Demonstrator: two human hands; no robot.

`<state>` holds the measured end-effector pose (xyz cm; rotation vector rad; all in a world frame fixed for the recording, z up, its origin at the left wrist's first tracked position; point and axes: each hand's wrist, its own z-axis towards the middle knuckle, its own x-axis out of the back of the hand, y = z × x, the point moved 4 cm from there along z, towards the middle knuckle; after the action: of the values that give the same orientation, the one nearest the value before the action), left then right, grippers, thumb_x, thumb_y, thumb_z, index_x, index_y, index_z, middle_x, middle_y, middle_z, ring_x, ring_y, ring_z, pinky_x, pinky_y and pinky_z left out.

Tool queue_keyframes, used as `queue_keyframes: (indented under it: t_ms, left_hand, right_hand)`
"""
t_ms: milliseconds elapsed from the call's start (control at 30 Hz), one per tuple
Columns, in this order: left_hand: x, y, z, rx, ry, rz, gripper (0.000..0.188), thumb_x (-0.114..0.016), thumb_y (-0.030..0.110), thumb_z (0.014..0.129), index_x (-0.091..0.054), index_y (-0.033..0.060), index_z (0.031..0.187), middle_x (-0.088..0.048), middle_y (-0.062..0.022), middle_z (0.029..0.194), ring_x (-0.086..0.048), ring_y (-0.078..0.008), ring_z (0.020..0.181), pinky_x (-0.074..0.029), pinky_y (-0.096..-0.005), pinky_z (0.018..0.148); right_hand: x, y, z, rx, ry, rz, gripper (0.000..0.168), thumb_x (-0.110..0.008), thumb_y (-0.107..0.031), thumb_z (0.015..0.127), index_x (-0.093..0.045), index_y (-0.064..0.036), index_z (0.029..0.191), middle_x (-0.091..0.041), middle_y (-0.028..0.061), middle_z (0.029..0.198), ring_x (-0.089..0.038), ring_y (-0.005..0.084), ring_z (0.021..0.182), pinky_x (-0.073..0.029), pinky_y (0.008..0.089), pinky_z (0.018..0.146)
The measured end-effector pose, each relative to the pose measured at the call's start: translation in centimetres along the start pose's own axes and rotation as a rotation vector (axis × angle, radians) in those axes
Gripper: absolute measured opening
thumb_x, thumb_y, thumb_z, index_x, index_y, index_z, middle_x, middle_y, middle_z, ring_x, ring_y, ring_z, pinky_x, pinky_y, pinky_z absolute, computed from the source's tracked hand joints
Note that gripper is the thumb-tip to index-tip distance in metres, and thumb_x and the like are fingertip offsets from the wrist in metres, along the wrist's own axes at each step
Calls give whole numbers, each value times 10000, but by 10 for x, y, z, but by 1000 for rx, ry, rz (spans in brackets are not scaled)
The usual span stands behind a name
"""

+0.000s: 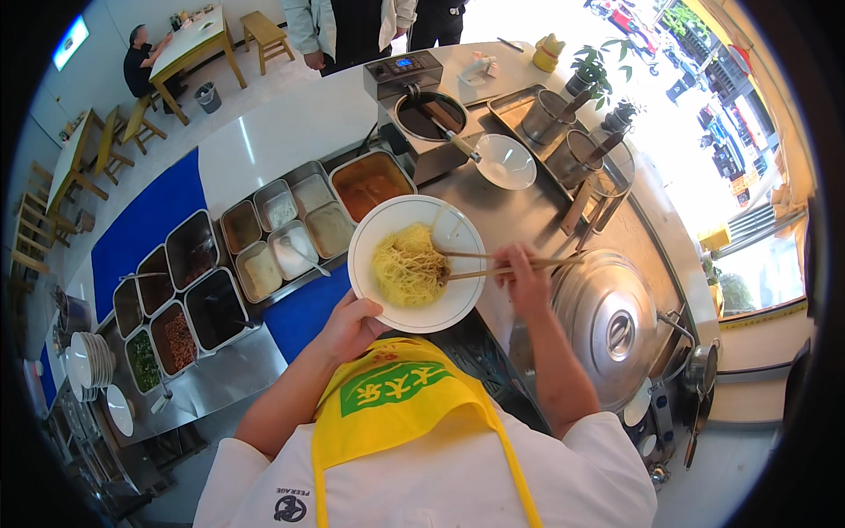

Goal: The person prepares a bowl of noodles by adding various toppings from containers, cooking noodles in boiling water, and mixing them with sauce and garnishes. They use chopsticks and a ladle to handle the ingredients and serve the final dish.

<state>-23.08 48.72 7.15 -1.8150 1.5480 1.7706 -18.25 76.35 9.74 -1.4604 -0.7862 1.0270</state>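
Observation:
My left hand (351, 328) grips the near-left rim of a wide white bowl (462, 231) with a thin dark line around its edge. The thumb lies over the rim; the fingers are hidden beneath. Thin yellow noodles (406, 264) fill the middle of the bowl, with some brown bits on their right side. In my right hand (521, 277) is a pair of wooden chopsticks (478, 272), held slightly apart. Their tips reach into the right side of the noodles.
Steel pans of seasonings (257, 270) and a red-orange sauce pan (371, 181) stand left and ahead. To the right are a large lidded pot (604, 330), an empty white bowl (506, 162) and noodle strainers (573, 158). A fryer-like heater (422, 112) is ahead. People (356, 30) stand beyond the counter.

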Motion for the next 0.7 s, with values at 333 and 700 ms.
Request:
queue_keyframes:
  t_ms: [333, 700]
  left_hand:
    - [17, -4, 1, 4, 55, 61, 611, -481, -26, 789, -358, 21, 1386, -517, -163, 1320, -552, -316, 1188, -463, -460, 1008]
    - [29, -18, 3, 97, 8, -1, 617, -507, -6, 804, -332, 18, 1396, -510, -165, 1329, -557, -313, 1190, -464, -443, 1017]
  right_hand:
    - [-1, 48, 8, -202, 404, 508, 383, -508, -347, 994, -561, -51, 757, -494, 34, 592, -420, 114, 467, -312, 246, 422]
    - [1, 7, 21, -295, 320, 349, 373, -541, -343, 977, -563, -34, 768, -480, 22, 589, -400, 101, 441, -288, 239, 390]
